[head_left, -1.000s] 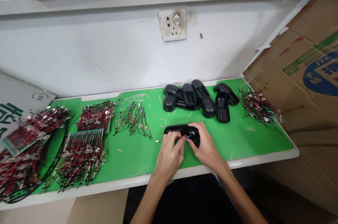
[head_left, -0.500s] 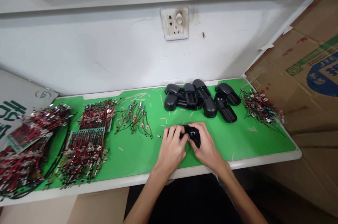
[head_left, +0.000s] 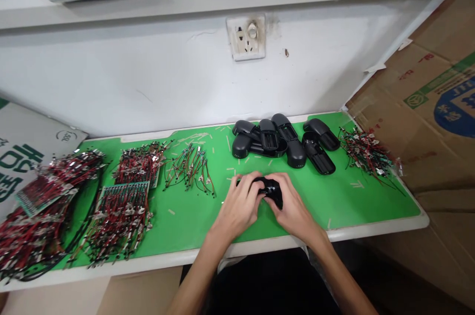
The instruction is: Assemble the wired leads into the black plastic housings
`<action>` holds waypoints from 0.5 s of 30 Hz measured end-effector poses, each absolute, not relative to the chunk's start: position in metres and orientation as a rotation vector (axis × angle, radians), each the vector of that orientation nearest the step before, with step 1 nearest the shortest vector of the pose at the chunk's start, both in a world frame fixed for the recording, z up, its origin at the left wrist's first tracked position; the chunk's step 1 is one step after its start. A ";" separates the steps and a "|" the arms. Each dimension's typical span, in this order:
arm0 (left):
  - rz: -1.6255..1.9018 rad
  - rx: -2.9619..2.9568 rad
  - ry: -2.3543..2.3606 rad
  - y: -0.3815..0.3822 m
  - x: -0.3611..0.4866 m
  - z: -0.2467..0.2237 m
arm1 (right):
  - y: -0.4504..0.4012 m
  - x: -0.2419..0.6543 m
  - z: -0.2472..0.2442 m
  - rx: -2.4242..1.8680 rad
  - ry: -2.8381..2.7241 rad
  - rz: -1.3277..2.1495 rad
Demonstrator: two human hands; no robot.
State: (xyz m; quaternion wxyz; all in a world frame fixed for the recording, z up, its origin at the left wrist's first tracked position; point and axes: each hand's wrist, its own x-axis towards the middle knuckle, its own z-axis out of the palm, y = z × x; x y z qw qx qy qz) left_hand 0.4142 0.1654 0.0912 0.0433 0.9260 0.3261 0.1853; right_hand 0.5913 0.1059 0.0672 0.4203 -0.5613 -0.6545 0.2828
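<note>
Between my two hands is a black plastic housing [head_left: 273, 191], held low over the green mat, its hollow side partly showing. My left hand [head_left: 243, 203] is closed on its left end, fingers bent over the top and covering much of it. Around its right end my right hand [head_left: 291, 203] is wrapped, with the thumb at the near edge. Whatever lies inside the housing is too small to make out. Beyond my hands lies a pile of similar black housings [head_left: 296, 152], some with their hollow side up.
Wired circuit boards [head_left: 120, 216] are heaped at the left, with a few loose wired boards [head_left: 191, 166] nearer the middle. Another wire bundle [head_left: 365, 151] lies at the right by a cardboard box [head_left: 426, 156]. Small pale strips dot the green mat [head_left: 193, 226]. A wall socket [head_left: 246, 37] is behind.
My left hand's fingers have shifted slightly on the housing. A small white-tipped wire end beside that hand shows less now. The view has tilted a little; the piles stay put.
</note>
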 end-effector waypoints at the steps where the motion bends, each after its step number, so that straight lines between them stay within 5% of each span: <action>1: 0.573 2.770 0.991 0.169 0.412 0.092 | 0.106 0.592 0.068 -1.404 -1.646 0.708; 15: 0.401 2.613 0.990 0.185 0.411 0.088 | 0.108 0.588 0.064 -1.353 -1.606 0.674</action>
